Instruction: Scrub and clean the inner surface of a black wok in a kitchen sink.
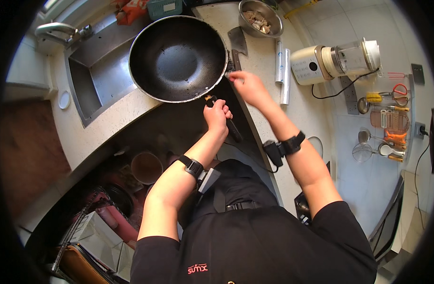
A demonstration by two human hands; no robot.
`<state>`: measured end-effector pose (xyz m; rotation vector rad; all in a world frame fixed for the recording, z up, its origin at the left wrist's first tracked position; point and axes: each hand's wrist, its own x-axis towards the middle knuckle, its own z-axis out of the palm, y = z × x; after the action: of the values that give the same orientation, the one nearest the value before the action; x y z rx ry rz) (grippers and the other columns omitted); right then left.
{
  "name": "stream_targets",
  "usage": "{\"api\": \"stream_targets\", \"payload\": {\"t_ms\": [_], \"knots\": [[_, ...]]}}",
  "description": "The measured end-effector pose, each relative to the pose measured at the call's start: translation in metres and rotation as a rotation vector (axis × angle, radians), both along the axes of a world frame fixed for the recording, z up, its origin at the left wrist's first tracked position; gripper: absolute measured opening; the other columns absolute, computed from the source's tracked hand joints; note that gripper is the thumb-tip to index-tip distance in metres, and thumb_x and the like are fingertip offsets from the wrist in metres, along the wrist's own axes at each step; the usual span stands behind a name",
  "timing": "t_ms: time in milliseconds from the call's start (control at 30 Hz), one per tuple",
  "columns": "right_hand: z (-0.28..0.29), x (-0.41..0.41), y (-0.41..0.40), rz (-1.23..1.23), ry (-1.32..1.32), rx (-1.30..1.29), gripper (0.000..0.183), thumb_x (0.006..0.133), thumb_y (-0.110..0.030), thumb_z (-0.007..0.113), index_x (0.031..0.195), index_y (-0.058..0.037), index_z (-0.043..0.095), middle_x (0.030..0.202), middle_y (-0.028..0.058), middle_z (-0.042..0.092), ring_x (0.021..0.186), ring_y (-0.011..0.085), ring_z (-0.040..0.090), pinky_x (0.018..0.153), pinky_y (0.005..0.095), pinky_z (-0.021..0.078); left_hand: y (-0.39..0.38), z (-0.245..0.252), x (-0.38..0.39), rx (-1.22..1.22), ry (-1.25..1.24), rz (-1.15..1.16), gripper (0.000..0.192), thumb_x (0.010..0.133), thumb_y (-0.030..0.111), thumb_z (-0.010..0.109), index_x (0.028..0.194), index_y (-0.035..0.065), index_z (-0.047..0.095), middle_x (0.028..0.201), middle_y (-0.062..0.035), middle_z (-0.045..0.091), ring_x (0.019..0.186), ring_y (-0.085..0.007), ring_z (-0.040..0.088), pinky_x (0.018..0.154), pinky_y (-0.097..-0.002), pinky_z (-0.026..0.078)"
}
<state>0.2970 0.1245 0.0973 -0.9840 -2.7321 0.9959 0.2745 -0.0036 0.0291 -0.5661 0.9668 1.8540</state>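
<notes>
My left hand [217, 115] is closed around the black handle of a wok [178, 60]. The wok's dark, dimpled inside faces up, with small specks on it, and it is held over the edge of the sink and the worktop corner. At the wok's right rim, my right hand [248, 87] has its fingers curled together. Something small and greyish shows at its fingertips, too blurred to name. Just beyond that hand lies a cleaver [238, 42] with a wooden handle, flat on the worktop.
A steel sink [110, 78] with a tap [59, 30] is on the left. At the back right stand a metal bowl [261, 19] of meat pieces, two film rolls [285, 76] and a blender [309, 65]. Utensils [384, 120] hang on the wall. A bucket [147, 167] is below.
</notes>
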Motion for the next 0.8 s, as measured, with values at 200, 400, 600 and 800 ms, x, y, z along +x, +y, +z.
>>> {"api": "stream_targets", "payload": {"t_ms": [200, 400, 600, 800], "knots": [[-0.019, 0.001, -0.027, -0.183, 0.052, -0.056, 0.029, 0.09, -0.016, 0.051, 0.108, -0.0011, 0.067, 0.107, 0.0194, 0.067, 0.102, 0.0355, 0.064, 0.089, 0.0403, 0.0495, 0.0, 0.002, 0.001, -0.002, 0.004, -0.043, 0.015, 0.087, 0.008, 0.054, 0.075, 0.0093, 0.045, 0.057, 0.0003, 0.042, 0.044, -0.0111, 0.039, 0.047, -0.0293, 0.037], [-0.001, -0.017, -0.041, -0.323, 0.006, -0.251, 0.031, 0.091, -0.014, 0.046, 0.111, -0.0003, 0.065, 0.101, 0.0204, 0.068, 0.096, 0.036, 0.066, 0.085, 0.0419, 0.0512, -0.001, 0.002, -0.002, -0.032, 0.059, -0.043, 0.016, 0.086, 0.007, 0.054, 0.074, 0.0093, 0.044, 0.057, 0.0, 0.043, 0.043, -0.0113, 0.039, 0.045, -0.0293, 0.036], [-0.027, -0.016, -0.007, -0.329, -0.027, 0.056, 0.027, 0.089, -0.017, 0.049, 0.106, -0.0058, 0.068, 0.1, 0.0189, 0.068, 0.094, 0.0371, 0.065, 0.082, 0.0447, 0.0518, 0.004, -0.007, 0.002, -0.024, -0.023, -0.053, 0.016, 0.086, 0.008, 0.056, 0.075, 0.0097, 0.044, 0.056, -0.0003, 0.043, 0.043, -0.0122, 0.04, 0.044, -0.0296, 0.036], [-0.028, -0.004, 0.026, -0.176, 0.078, 0.072, 0.027, 0.088, -0.019, 0.052, 0.107, -0.0089, 0.069, 0.104, 0.0187, 0.067, 0.1, 0.0373, 0.063, 0.084, 0.0452, 0.0501, -0.01, 0.009, -0.006, -0.062, -0.032, -0.079, 0.018, 0.087, 0.009, 0.056, 0.074, 0.01, 0.044, 0.058, 0.0008, 0.042, 0.046, -0.0115, 0.039, 0.05, -0.0307, 0.038]]}}
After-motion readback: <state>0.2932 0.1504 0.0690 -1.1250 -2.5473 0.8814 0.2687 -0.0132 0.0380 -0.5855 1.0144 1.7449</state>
